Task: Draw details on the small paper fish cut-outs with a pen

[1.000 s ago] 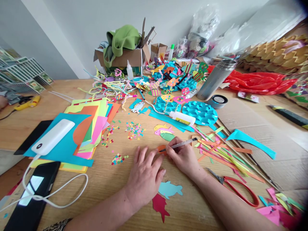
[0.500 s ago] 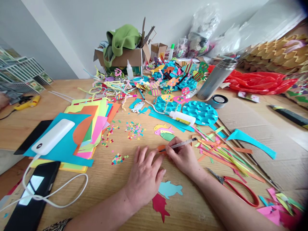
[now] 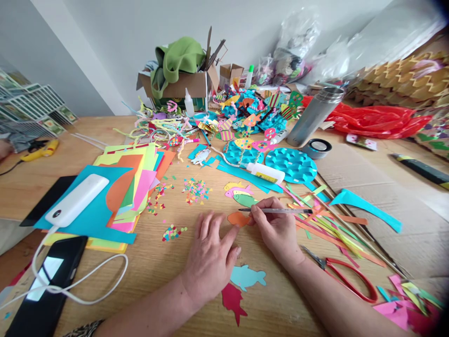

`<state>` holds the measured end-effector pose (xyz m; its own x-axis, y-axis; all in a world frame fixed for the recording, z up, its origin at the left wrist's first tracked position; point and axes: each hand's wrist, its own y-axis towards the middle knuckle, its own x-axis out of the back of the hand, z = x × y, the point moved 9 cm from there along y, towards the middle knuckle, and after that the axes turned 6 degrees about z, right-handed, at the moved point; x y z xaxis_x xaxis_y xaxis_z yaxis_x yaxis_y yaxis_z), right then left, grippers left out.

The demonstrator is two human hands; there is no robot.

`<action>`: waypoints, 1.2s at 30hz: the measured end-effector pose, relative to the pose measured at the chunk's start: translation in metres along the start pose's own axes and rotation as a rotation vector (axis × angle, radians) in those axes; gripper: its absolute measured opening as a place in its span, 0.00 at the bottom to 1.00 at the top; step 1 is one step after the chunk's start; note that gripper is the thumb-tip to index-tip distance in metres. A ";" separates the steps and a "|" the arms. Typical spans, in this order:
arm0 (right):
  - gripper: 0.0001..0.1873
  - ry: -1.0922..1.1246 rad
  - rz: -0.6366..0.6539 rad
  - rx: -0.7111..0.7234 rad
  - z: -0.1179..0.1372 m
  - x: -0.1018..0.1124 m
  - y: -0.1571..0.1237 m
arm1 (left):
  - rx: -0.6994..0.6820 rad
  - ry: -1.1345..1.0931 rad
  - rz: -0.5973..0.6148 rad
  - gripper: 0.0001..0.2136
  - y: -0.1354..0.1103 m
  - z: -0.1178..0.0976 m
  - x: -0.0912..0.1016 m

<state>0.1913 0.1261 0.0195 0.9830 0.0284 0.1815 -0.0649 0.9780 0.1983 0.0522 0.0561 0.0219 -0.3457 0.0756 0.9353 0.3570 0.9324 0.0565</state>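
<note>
My right hand (image 3: 275, 224) is closed round a slim clear-barrelled pen (image 3: 280, 211), its tip pointing left above an orange paper fish (image 3: 237, 218). My left hand (image 3: 212, 250) lies flat with fingers spread, one fingertip touching the orange fish's lower edge. Just beyond are yellow, pink and green paper fish (image 3: 243, 200), with drawn eyes visible. Nearer me, a light blue paper fish (image 3: 248, 277) and a red paper fish (image 3: 234, 302) lie on the wood.
Red-handled scissors (image 3: 351, 278) and paper strips (image 3: 333, 224) lie to the right. Confetti piles (image 3: 196, 191), coloured paper sheets (image 3: 129, 180), a white power bank (image 3: 77, 199) and a phone (image 3: 52, 285) are left. Behind stand a glue bottle (image 3: 266, 173) and steel flask (image 3: 315, 117).
The pen has swung to lie nearly level, and my right hand has shifted slightly right, uncovering more of the orange fish. My left hand stays about where it was.
</note>
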 end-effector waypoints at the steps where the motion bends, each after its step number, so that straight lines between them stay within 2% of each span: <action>1: 0.09 -0.001 0.008 -0.002 -0.001 -0.001 0.000 | 0.001 0.002 0.001 0.18 0.000 0.000 0.000; 8: 0.09 -0.080 0.082 -0.045 -0.012 -0.008 0.002 | -0.010 0.018 -0.002 0.18 -0.001 0.000 -0.001; 15: 0.10 -0.051 0.088 -0.043 -0.007 -0.010 0.001 | -0.019 0.018 0.017 0.18 0.000 0.000 -0.004; 21: 0.13 -0.021 0.169 -0.132 -0.014 -0.020 0.001 | -0.009 0.020 0.029 0.19 0.000 0.000 -0.004; 27: 0.18 0.008 0.188 -0.198 -0.019 -0.023 0.001 | -0.012 0.034 0.026 0.19 -0.001 0.000 -0.003; 36: 0.14 -0.034 0.216 -0.182 -0.025 -0.024 0.001 | -0.008 0.023 0.035 0.18 0.000 0.001 -0.005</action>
<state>0.1718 0.1312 -0.0084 0.9433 0.2362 0.2332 -0.2372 0.9712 -0.0244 0.0533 0.0559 0.0171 -0.3130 0.1000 0.9445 0.3752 0.9266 0.0262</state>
